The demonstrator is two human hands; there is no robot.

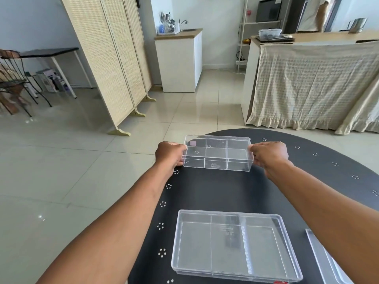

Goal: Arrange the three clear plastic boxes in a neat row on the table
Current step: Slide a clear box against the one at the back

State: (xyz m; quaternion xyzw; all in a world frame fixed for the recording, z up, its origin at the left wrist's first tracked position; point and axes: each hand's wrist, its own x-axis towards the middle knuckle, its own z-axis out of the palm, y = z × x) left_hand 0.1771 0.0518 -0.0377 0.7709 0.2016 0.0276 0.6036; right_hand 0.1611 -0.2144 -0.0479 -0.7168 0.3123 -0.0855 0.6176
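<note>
A clear plastic box with inner dividers (217,153) sits at the far side of the round black table (205,191). My left hand (170,153) grips its left end and my right hand (268,154) grips its right end. Whether the box rests on the table or hangs just above it, I cannot tell. A second, larger clear box (231,244) lies flat on the table close to me. At the lower right, a third clear box (326,261) is partly hidden by my right forearm and cut off by the frame edge.
The table's left rim runs near my left hand, with tiled floor (71,171) beyond it. A folding woven screen (114,58) stands at the back left, a white cabinet (180,62) behind, and a cloth-draped counter (317,83) at the back right.
</note>
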